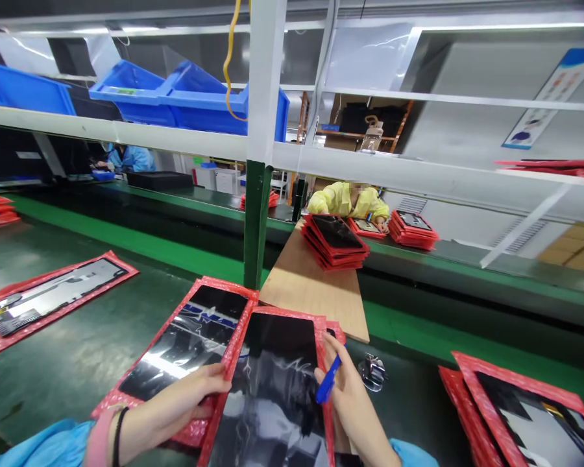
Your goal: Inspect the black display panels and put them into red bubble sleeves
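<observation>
A dark glossy panel in a red bubble bag (277, 395) lies in front of me on the green bench. My left hand (189, 399) grips its left edge, fingers curled over the bag. On the panel's right edge rests my right hand (348, 389), closed on a blue pen (328, 383). A second bagged panel (194, 337) lies just left, partly under the first.
Another bagged panel (48, 298) lies at far left, more bagged panels (530, 415) at lower right. A wooden board (311, 285) carries a stack of bags (335, 241) toward a person in yellow (348, 200). A green-white post (257, 214) stands ahead; blue bins (185, 97) sit above.
</observation>
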Demonstrator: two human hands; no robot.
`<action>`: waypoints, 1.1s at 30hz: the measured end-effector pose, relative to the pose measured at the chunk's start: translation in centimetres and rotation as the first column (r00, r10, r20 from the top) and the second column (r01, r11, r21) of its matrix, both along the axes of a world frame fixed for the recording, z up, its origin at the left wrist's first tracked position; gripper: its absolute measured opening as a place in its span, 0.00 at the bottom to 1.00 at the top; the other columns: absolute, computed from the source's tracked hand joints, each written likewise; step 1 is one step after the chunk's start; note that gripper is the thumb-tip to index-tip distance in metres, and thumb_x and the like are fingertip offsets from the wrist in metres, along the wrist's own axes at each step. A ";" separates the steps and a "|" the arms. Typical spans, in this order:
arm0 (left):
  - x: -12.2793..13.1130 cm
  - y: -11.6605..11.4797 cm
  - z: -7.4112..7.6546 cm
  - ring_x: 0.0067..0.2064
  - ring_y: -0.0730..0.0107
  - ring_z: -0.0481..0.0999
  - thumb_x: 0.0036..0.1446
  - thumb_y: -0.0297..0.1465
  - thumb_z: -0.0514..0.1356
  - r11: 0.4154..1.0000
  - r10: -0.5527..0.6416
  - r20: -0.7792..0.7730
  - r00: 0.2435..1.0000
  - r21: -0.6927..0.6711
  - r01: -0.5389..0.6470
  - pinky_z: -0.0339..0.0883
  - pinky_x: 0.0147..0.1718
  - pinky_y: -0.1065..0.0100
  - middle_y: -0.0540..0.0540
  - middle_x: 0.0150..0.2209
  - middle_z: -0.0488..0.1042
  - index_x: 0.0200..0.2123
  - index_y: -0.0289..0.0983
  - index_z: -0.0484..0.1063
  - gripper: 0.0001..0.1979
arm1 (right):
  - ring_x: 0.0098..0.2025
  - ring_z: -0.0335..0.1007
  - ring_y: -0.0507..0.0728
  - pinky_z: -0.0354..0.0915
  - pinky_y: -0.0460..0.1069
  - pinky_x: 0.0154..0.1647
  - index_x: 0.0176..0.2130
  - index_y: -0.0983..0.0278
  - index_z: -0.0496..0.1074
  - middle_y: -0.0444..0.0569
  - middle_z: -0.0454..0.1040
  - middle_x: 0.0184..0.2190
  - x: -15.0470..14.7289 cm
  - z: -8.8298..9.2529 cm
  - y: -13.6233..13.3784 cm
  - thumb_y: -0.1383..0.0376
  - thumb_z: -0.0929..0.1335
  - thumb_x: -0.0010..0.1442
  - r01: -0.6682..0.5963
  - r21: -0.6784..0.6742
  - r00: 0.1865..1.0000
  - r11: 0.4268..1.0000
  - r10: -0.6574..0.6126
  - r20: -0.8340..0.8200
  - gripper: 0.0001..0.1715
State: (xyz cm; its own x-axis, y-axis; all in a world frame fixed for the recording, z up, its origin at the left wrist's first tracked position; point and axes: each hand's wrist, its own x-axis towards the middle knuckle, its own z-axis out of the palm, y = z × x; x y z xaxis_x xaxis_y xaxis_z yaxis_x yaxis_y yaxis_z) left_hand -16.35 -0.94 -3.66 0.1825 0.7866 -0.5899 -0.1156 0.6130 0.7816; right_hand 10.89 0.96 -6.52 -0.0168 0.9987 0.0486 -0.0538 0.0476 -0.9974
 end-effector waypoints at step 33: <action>-12.3 7.3 1.1 0.41 0.50 0.80 0.37 0.35 0.72 0.931 0.168 -0.219 0.961 0.355 -0.082 0.69 0.44 0.59 0.42 0.34 0.81 0.38 0.35 0.76 0.21 | 0.29 0.79 0.64 0.72 0.55 0.35 0.35 0.62 0.75 0.57 0.81 0.26 5.2 1.7 -3.7 0.46 0.66 0.57 0.035 -0.116 0.966 0.993 -0.064 -0.252 0.22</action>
State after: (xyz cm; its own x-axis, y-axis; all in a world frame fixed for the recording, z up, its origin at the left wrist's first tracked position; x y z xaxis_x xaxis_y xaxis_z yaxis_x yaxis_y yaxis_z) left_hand -28.64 6.36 -2.60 -0.0448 0.9537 -0.2973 0.0449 0.2992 0.9531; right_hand 16.04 -2.79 -4.87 0.0316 0.9974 -0.0652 -0.3075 -0.0524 -0.9501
